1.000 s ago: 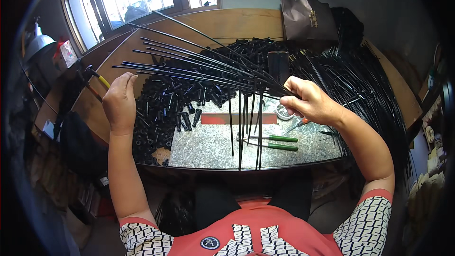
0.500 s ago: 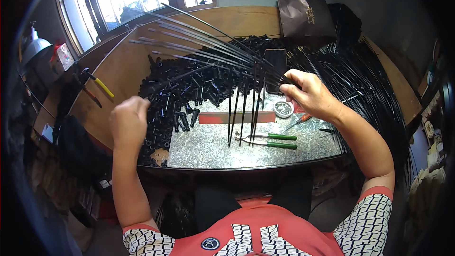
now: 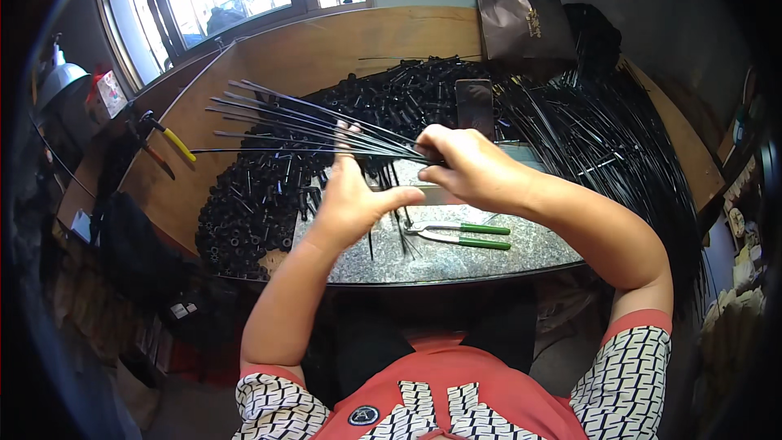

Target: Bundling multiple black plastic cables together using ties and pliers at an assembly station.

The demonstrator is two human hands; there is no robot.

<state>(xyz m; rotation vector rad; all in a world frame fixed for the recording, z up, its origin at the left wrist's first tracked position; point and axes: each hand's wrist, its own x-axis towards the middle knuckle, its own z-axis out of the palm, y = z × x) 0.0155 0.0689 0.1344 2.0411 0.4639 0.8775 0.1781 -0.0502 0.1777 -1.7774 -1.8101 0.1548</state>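
Long thin black rods [image 3: 387,143] fan out beyond green-handled pliers [image 3: 482,229]. Right hand [image 3: 474,165] clamps fingers on rods; left hand [image 3: 349,202] spreads thumb from fingers.

A coral-red shirt [image 3: 391,383] is worn. Its short sleeves [image 3: 623,379] are covered in a cream-and-black interlocking geometric print and edged with plain coral-red cuffs [image 3: 639,323]. The print is repeated in panels [image 3: 417,399] on the chest. A round, dark badge [image 3: 363,415], ringed in white, is set at the left. Dark trousers [image 3: 371,342] are worn below.
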